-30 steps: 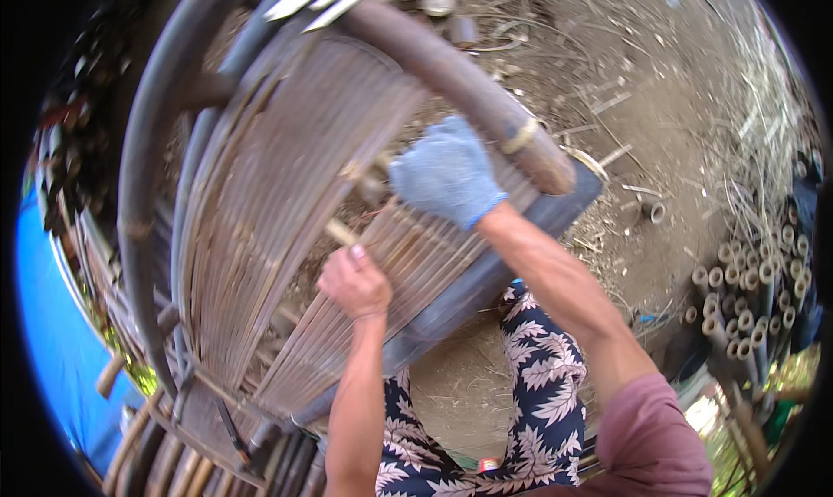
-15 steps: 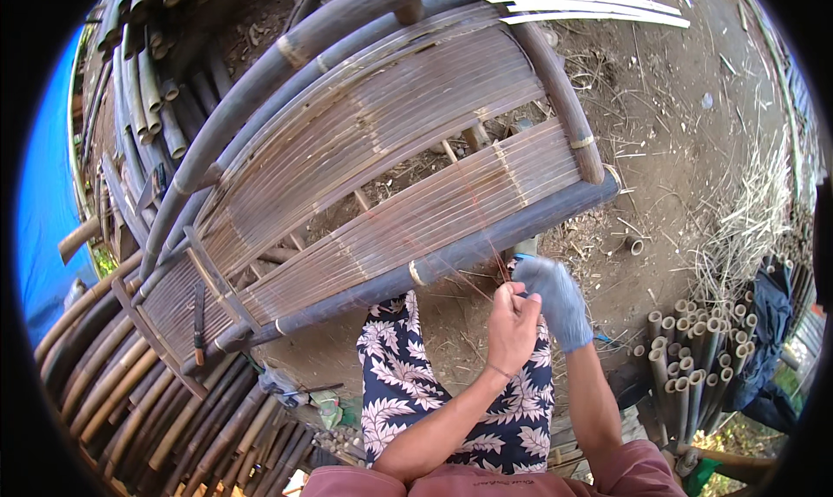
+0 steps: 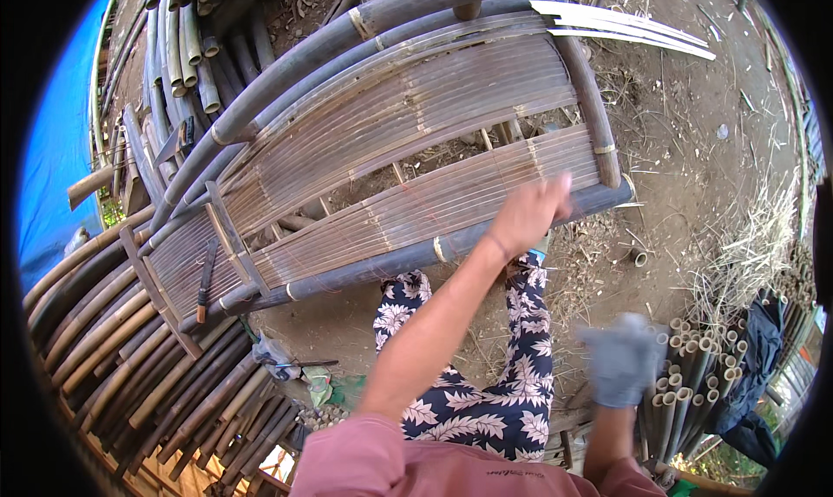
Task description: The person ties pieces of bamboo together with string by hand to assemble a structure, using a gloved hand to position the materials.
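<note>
A long bamboo bench of thin split slats on dark poles stretches across in front of my legs. My left hand, bare, is above its dark front rail near the right end. Motion smears the fingers, so I cannot tell whether they hold anything. My right hand, in a grey glove, is away from the bench at the lower right, beside a bundle of upright bamboo tubes. It is blurred too, with its grip unclear. Thin reddish string lies faintly across the slats.
A knife with a wooden handle rests on the bench's left end. Pale bamboo strips lie over the far right corner. Stacked bamboo poles fill the left. Shavings are heaped on the ground at right.
My hands were together in front of the rail, with reddish string at them. They have parted: the left went up over the rail, the right down and right. The view has shifted.
</note>
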`<state>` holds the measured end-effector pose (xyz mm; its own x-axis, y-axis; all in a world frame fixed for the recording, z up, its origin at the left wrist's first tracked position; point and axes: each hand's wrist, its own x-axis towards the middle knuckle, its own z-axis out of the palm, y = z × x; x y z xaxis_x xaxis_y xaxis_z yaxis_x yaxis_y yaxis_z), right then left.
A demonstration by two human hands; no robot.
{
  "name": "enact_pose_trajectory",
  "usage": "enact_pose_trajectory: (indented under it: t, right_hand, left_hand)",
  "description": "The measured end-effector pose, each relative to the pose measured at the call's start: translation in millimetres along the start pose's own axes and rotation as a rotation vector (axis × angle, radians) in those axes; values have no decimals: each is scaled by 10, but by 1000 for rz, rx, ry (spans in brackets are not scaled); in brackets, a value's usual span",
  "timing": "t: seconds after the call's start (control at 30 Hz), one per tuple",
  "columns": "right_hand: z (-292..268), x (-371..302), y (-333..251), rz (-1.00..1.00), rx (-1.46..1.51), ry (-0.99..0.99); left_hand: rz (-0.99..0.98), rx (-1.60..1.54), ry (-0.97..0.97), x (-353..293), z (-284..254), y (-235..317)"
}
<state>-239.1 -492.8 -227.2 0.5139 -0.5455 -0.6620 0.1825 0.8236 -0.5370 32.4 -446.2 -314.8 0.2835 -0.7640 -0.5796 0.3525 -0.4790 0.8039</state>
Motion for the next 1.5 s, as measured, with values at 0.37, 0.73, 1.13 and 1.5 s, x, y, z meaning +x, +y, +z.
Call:
enact_pose_trajectory:
  t: [0.37,0.73,1.13,1.5]
  right_hand:
    - [-3206,703,-3965,78,-3061,584]
    - [1099,1849,1825,-497,-2082,-282]
    - [1241,2355,3338,-162,-2044,-139]
    - [1722,2458,2491,-56,-1337,-449]
  left_hand:
    - [-133,-630,-252,-1447,1533,-1155]
    - [116,877,957,-646,-1953,-2170]
    - [-1,800,431,-238,-2345,-2601]
    - [-40,723,354,-296,-2427,-2538]
